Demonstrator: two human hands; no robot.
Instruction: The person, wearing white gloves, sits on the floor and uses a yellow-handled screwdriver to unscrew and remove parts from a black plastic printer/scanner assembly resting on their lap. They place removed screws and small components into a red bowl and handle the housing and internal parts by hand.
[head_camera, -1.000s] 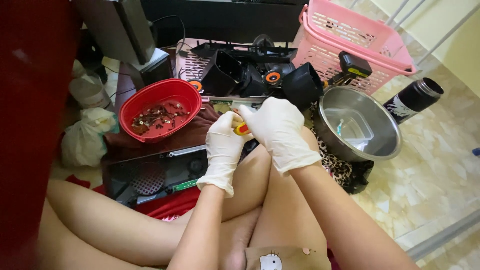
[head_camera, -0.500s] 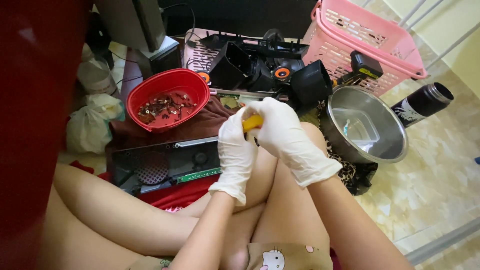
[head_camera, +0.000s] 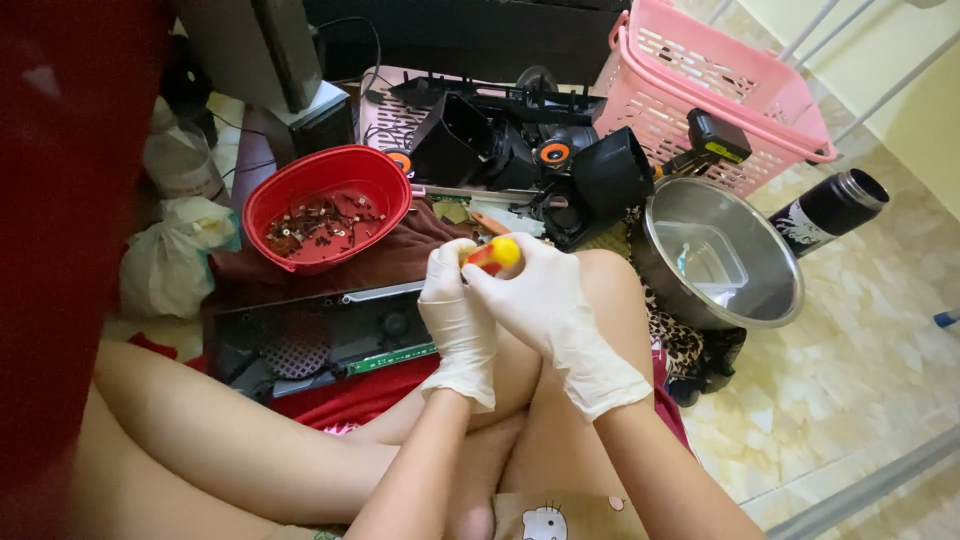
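Gripping a yellow-and-red screwdriver handle (head_camera: 493, 255) together, the gloved left hand (head_camera: 455, 310) and gloved right hand (head_camera: 540, 300) meet above the knees, both wrapped closed around it. At ten o'clock of the hands sits a red bowl (head_camera: 300, 185) of small screws; at three o'clock, a steel bowl (head_camera: 760, 300).

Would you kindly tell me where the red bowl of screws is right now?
In the head view, the red bowl sits on the floor, upper left of centre, left of the gloved left hand and above the flat black panel.
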